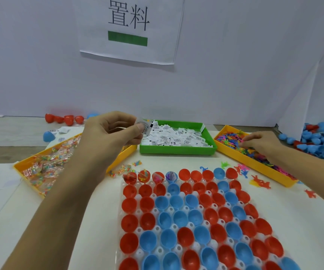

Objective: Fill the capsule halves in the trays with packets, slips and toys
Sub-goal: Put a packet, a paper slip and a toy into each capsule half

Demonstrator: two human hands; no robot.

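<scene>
Capsule halves (186, 221) fill, seemingly, a white table (5, 191).

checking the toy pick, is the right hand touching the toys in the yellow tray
Touching. The head view shows the right hand reaching into the yellow tray, its fingertips pressed down into the pile of toys with no gap.

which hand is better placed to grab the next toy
The right hand: its fingers are already down among the toys in the right yellow tray. The left hand is across the table holding a slip.
</scene>
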